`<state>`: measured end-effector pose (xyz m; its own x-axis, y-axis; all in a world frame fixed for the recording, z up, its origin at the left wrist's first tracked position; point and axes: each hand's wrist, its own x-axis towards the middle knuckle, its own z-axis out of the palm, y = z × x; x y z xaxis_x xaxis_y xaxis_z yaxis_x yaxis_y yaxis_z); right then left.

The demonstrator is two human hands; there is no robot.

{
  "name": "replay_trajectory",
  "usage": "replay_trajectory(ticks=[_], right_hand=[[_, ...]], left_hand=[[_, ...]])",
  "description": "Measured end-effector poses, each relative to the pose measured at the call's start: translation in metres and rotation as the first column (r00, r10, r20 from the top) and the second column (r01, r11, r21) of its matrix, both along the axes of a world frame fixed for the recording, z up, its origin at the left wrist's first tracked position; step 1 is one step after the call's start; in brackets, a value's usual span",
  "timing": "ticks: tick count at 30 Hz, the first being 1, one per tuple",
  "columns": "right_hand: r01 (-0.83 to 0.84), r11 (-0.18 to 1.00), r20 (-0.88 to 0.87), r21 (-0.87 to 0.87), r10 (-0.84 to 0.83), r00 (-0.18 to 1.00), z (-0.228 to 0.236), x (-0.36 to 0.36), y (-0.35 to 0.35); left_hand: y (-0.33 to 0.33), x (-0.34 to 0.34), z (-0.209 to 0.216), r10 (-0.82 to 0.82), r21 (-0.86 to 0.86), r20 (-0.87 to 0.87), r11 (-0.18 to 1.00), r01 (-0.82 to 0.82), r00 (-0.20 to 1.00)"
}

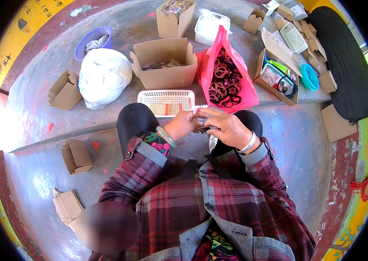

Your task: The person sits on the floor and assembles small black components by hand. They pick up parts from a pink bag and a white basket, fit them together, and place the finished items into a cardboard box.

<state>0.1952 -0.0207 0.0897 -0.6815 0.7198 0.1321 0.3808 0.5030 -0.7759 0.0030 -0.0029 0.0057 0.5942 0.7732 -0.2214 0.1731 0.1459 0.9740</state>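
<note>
My left hand [181,125] and my right hand [232,130] meet between my knees, fingers bent in a pinch. A small dark item [204,130] shows between them, mostly hidden by the fingers, so its kind is unclear. Just beyond the fingertips is a pink-and-white strip [199,107]; whether a hand holds it I cannot tell. A white slotted basket [166,93] stands right ahead of my left knee, with a stack of cream cards [158,108] edged in red inside. Beyond my right hand leans a bright pink bag [250,89], open and full of dark looped bands, apparently hair ties [225,82].
An open cardboard box [165,79] stands behind the basket, beside a stuffed white plastic bag [104,78]. A purple basin [79,48] lies farther left. Rightward are a carton of packets [294,98] and a teal basin [309,77]. The raised floor has a step edge [58,138].
</note>
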Motion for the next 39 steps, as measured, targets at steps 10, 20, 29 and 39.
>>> replay_trajectory(ticks=[10, 20, 29, 39], right_hand=[[0.079, 0.996, 0.056, 0.033, -0.081, 0.995, -0.002, 0.001, -0.002], [0.013, 0.996, 0.049, 0.092, -0.017, 0.999, -0.005, 0.004, 0.000], [0.040, 0.999, 0.032, 0.018, -0.040, 0.999, -0.004, 0.006, -0.001], [0.132, 0.985, -0.067, 0.113, -0.125, 0.990, -0.001, 0.003, -0.005]], left_hand=[[-0.003, 0.003, 0.001, 0.069, 0.072, -0.028, 0.995, -0.067, 0.997], [-0.003, 0.005, -0.016, -0.026, 0.080, -0.066, 0.996, 0.031, 0.997], [-0.006, 0.004, 0.008, -0.031, 0.057, -0.016, 0.998, 0.032, 0.999], [-0.002, -0.002, 0.015, 0.117, -0.252, 0.167, 0.965, -0.073, 0.979]])
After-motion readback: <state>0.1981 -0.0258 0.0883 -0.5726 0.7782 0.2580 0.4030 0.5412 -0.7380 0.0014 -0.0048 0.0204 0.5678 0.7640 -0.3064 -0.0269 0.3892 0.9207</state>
